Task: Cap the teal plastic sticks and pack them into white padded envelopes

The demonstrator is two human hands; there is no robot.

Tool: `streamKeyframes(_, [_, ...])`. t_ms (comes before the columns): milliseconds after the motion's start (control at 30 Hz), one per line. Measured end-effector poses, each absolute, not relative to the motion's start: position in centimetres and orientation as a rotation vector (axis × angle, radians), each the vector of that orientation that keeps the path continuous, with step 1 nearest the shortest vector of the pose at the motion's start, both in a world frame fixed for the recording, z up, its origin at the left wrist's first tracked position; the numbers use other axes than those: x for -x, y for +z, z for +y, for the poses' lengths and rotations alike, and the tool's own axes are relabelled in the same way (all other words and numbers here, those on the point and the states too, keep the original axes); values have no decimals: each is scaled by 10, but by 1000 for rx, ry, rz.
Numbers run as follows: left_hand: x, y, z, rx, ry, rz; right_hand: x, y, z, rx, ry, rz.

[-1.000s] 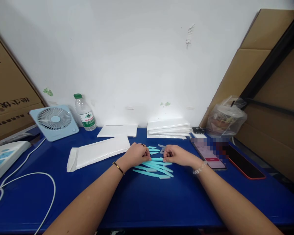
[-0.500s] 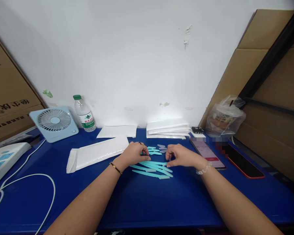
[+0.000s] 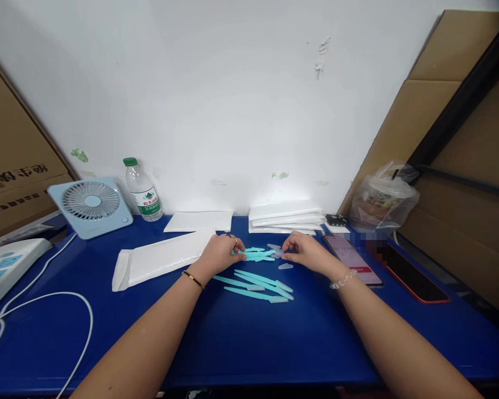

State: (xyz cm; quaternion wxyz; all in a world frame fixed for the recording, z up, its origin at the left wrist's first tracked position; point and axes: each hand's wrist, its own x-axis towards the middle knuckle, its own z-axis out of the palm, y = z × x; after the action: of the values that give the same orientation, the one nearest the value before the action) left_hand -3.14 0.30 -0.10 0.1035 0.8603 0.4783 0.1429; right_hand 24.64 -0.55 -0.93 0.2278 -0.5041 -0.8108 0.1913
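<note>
My left hand (image 3: 222, 254) is closed in a pinch on the handle of a turquoise eyebrow razor, whose blade end points right toward my other hand. Thumb and finger of my right hand (image 3: 305, 254) close around what looks like a translucent blade cap (image 3: 277, 251), at the tip of that razor. Below the hands lie several capped eyebrow razors (image 3: 258, 298), fanned out on the blue table (image 3: 249, 343). More turquoise razors (image 3: 255, 257) are bunched just under the left fingertips, partly hidden. A loose clear cap (image 3: 286, 266) rests below my right thumb.
A white padded envelope (image 3: 162, 259) lies left of my hands. Stacked white envelopes (image 3: 285, 217) sit against the wall. Two phones (image 3: 353, 260) are at right, beside a bagged drink cup (image 3: 385, 202). A fan (image 3: 92, 208), water bottle (image 3: 144, 194) and power strip (image 3: 12, 271) stand left.
My left hand has moved slightly up and left, away from the near razors, with a razor in it. The right fingers have shifted up to the clear caps, uncovering one loose cap.
</note>
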Motion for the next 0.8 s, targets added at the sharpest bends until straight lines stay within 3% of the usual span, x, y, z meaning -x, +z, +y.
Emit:
streamKeyframes(200, [21, 2, -12, -2627, 270, 1086, -244, 0, -17, 1308, 722, -2269])
streamKeyframes(400, [16, -1, -13, -2610, 222, 1205, -237, 9, -28, 1288, 980, -2454])
streamKeyframes(800, [30, 5, -3, -2566, 372, 1415, -249, -4, -7, 1426, 646, -2248])
